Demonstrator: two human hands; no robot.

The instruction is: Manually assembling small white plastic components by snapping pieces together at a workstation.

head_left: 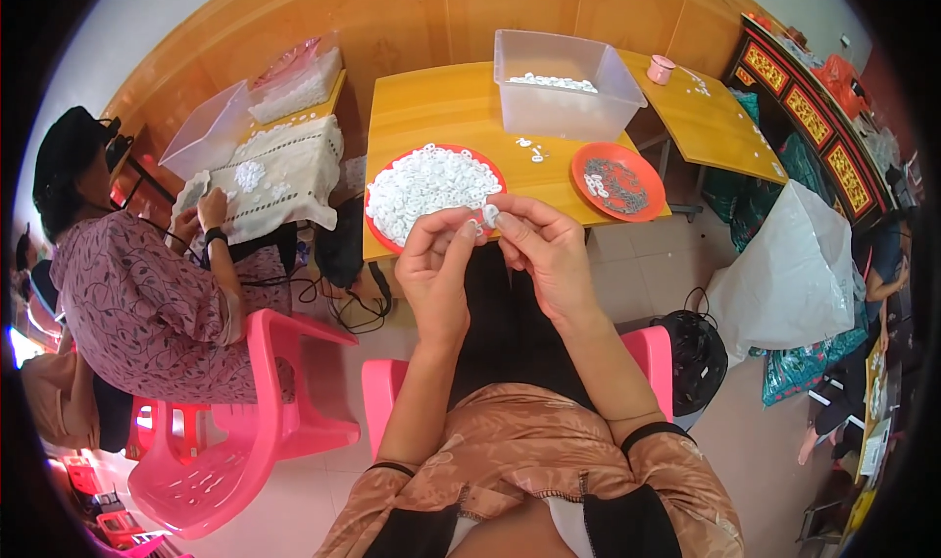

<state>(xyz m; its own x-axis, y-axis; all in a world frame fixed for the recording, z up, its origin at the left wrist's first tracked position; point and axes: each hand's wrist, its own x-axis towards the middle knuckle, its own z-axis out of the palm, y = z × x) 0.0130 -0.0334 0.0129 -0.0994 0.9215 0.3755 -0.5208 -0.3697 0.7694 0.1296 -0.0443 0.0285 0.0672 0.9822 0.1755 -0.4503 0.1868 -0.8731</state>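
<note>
Above the table's front edge, my two hands meet with fingertips pinched together. My left hand [439, 269] is closed on a small white ring-like plastic piece [477, 228]. In my right hand [545, 259], thumb and index finger pinch a second small white plastic piece [490, 215] right beside it. Whether the two pieces touch I cannot tell. Just behind my left hand, a red plate [368, 215] is heaped with similar white pieces [431, 185]. Right of my hands, an orange-red plate [649, 171] bears many tiny grey parts [625, 187] and several white pieces.
A clear plastic bin [569, 112] with white pieces stands at the back of the yellow table [421, 107]; a few loose pieces lie before it. At left a person [147, 293] works at a cloth-covered table [304, 166]. A pink cup [661, 69] and white sack [789, 274] are at right.
</note>
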